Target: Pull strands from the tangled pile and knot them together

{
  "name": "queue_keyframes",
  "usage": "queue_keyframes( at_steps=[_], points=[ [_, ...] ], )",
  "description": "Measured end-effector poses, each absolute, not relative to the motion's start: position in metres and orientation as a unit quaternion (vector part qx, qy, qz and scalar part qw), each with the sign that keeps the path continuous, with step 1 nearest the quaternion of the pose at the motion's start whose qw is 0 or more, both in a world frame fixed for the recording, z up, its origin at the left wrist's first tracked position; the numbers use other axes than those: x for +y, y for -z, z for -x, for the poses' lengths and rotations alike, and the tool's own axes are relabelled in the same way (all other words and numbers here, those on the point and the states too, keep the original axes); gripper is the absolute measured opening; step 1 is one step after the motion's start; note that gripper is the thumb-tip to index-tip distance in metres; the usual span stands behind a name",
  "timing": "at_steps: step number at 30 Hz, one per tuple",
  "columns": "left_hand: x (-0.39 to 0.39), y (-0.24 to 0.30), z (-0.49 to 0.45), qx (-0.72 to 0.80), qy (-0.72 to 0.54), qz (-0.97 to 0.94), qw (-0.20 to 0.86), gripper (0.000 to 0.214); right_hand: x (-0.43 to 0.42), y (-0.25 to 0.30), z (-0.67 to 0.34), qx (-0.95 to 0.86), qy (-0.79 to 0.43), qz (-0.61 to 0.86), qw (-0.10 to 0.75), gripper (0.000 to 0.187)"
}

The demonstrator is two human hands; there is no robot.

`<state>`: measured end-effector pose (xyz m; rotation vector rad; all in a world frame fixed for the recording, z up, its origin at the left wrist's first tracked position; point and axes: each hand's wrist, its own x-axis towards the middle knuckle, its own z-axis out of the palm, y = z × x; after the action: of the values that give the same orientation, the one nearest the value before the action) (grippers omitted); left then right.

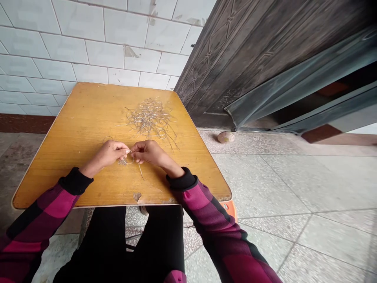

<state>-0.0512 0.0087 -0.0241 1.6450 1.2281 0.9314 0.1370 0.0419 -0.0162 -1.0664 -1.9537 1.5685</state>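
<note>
While both hands point(108, 153) point(150, 152) pinch looped wire point(129, 163), thin tangled strands point(150, 118) lie beyond.

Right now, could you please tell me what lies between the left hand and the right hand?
In the head view, a thin looped strand lies between the left hand and right hand, with the tabletop beneath.

Wears checked sleeves point(50, 210) in magenta, dark purple and black, finished with snug black cuffs point(75, 181) at left and right; shows plain black trousers point(165, 236) on the near side.
</note>
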Motion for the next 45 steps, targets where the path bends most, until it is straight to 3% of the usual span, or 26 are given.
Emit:
queue_keyframes(
  at_steps=[3, 12, 26, 37, 45],
  points=[
    [0.007, 0.023, 0.05, 0.492, -0.404, -0.614, 0.466, 0.012, 0.039, 0.016, -0.136, -0.722, -0.524, 0.397, 0.215, 0.002],
    [0.001, 0.015, 0.046, 0.514, -0.407, -0.558, 0.509, 0.008, 0.035, 0.013, -0.134, -0.802, -0.343, 0.44, 0.212, 0.013],
    [0.002, 0.017, 0.05, 0.522, -0.39, -0.603, 0.459, 0.017, 0.06, 0.01, -0.181, -0.721, -0.362, 0.571, 0.154, 0.019],
    [0.0, 0.014, 0.05, 0.554, -0.357, -0.607, 0.444, 0.024, 0.053, 0.015, -0.214, -0.628, -0.392, 0.637, 0.216, 0.025],
    [0.001, 0.017, 0.051, 0.537, -0.354, -0.641, 0.418, 0.025, 0.023, 0.018, -0.234, -0.705, -0.208, 0.622, 0.27, 0.018]
  ],
)
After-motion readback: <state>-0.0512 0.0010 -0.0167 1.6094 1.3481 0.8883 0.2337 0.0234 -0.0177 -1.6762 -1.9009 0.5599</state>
